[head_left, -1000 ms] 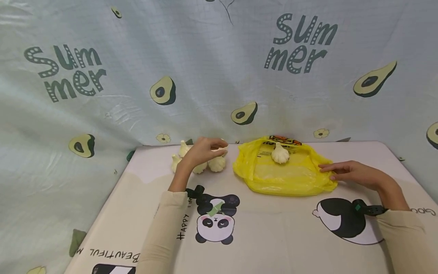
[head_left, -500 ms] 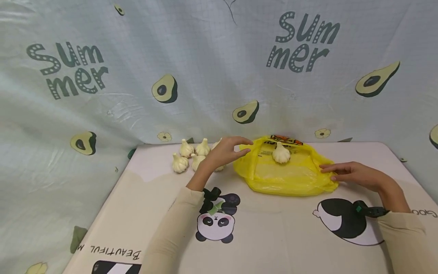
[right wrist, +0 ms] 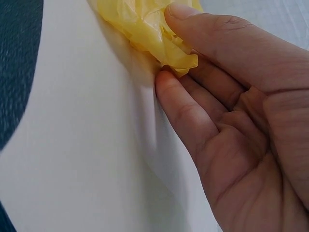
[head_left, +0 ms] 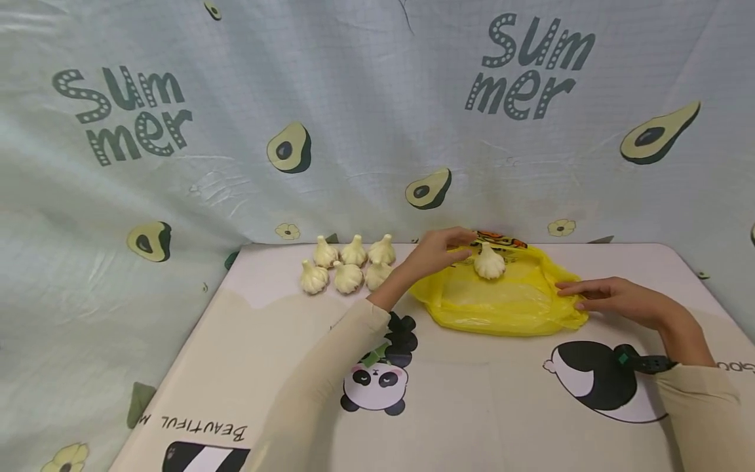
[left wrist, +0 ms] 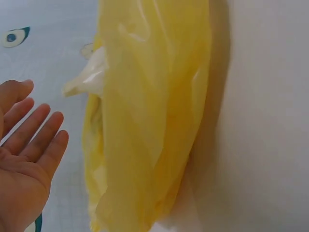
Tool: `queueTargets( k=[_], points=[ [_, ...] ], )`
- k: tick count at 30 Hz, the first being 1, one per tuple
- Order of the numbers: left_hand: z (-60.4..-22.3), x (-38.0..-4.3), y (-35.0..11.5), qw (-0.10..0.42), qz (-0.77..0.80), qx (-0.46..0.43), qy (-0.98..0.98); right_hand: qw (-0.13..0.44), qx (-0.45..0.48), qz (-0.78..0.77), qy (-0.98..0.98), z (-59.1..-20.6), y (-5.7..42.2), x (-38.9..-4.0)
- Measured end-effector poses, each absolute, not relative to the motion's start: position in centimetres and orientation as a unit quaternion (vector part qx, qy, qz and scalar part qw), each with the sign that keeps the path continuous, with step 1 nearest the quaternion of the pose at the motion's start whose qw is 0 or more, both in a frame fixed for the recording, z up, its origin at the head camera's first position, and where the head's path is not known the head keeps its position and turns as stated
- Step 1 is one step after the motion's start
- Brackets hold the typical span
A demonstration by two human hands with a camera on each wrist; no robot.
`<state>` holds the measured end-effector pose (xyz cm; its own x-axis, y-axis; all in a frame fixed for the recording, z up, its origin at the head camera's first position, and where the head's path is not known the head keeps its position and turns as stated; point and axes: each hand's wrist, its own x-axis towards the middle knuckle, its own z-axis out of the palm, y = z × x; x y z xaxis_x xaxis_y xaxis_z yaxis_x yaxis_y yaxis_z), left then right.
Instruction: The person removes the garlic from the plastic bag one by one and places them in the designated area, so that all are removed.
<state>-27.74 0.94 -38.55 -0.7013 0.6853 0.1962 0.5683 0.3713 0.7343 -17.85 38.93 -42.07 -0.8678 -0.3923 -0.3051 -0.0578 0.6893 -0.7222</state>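
Note:
A yellow plastic bag (head_left: 501,318) lies on the table with its mouth spread, and one garlic bulb (head_left: 489,263) rests in the opening. My left hand (head_left: 441,251) hovers over the bag's left rim, fingertips close to that bulb. The left wrist view shows the same hand (left wrist: 26,159) with fingers extended and nothing in them, apart from the bulb (left wrist: 91,76). At the bag's right end, my right hand (head_left: 625,300) holds the edge. In the right wrist view its thumb lies on the crumpled plastic (right wrist: 145,29), the fingers behind it.
Several garlic bulbs (head_left: 348,278) stand in two rows on the table, left of the bag. A patterned cloth (head_left: 354,118) hangs behind the table's back edge. The tablecloth (head_left: 448,406) carries printed pandas and lettering.
My left hand has moved right, from above the group of garlic bulbs to the bag's mouth, uncovering the bulbs. The right hand has stayed at the bag's edge.

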Motion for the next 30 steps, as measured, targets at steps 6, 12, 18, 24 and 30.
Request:
queueTargets(
  k=[6,12,18,24,30],
  points=[
    [-38.9,-29.1,3.3,0.091,0.404,0.377,0.829,0.223,-0.121,-0.368,0.895,-42.4,39.0,-17.9],
    [-39.3,-31.0,4.7,0.149,0.417,0.395,0.805,0.224,-0.116,-0.369,0.895,-42.3,38.9,-17.8],
    [-39.9,-33.1,5.0,0.243,0.46,0.425,0.741,0.226,-0.116,-0.37,0.893,-42.1,38.8,-17.8],
    [-40.5,-34.4,5.0,0.309,0.473,0.43,0.704,0.221,-0.119,-0.362,0.898,-42.0,38.8,-17.8],
    [-41.0,-34.4,5.3,0.338,0.497,0.396,0.694,0.223,-0.12,-0.368,0.894,-41.9,38.8,-17.8]
  ],
)
